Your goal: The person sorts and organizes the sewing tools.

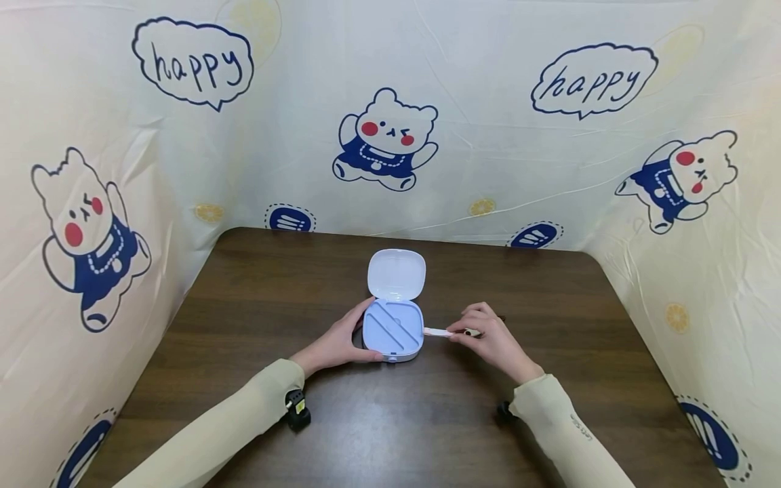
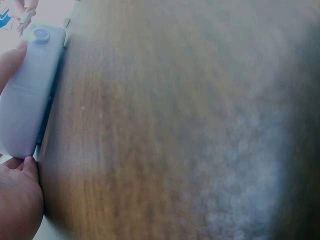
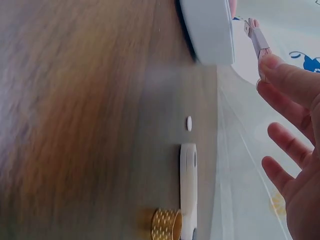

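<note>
Clearly within reach of both hands, the pale blue case (image 1: 396,332) sat on the table (image 1: 274,285), its lid (image 1: 396,274) folded open at the far edge, leaving the inside uncovered. The left hand (image 1: 335,346) gripped it from the side, thumb against the front wall near a round button (image 2: 41,35), presumably to keep it steady. By the case's right edge, the right hand (image 1: 491,342) pinched a slim bundle (image 3: 259,42) between thumb and forefinger, the remaining fingers spread loosely; held by one end, it pointed its free tip toward the case, though whether they touched was hard to tell. It looked like pinkish strands under a pale band, perhaps a cable.

The case was smooth, probably plastic, a rounded square with a slanting tray inside and a translucent lid. Near the right hand lay a small white oval piece (image 3: 189,123), a long cream bar (image 3: 188,190) and a dotted gold ring (image 3: 162,225). Beyond the dark, wood-grained tabletop hung a creased, bear-printed cloth (image 1: 488,122).
</note>
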{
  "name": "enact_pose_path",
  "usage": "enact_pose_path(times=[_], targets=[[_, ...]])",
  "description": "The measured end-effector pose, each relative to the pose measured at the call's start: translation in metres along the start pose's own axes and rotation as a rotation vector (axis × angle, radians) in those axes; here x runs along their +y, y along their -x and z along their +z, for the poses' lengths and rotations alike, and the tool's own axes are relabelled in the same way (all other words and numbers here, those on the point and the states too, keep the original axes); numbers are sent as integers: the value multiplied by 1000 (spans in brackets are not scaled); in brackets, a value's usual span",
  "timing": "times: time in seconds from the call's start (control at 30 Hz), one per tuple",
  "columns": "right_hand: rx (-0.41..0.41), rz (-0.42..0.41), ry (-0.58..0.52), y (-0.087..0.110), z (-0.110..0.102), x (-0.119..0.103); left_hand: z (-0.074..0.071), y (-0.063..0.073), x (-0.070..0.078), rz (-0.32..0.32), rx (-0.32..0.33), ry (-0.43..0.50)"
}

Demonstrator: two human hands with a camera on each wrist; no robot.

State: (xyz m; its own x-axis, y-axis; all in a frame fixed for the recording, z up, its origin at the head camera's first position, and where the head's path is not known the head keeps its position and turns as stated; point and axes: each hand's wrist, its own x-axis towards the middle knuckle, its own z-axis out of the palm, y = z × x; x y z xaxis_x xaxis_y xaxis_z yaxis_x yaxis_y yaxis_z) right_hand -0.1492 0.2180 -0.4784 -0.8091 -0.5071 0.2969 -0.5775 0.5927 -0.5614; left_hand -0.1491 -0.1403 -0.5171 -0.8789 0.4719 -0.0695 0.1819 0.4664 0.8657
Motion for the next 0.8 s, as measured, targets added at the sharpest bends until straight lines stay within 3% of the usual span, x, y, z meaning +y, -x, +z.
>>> enact_pose_path(times=[0.8], targets=[[-22, -15, -44, -21, 26, -27, 1, 0, 0, 7, 3, 8]])
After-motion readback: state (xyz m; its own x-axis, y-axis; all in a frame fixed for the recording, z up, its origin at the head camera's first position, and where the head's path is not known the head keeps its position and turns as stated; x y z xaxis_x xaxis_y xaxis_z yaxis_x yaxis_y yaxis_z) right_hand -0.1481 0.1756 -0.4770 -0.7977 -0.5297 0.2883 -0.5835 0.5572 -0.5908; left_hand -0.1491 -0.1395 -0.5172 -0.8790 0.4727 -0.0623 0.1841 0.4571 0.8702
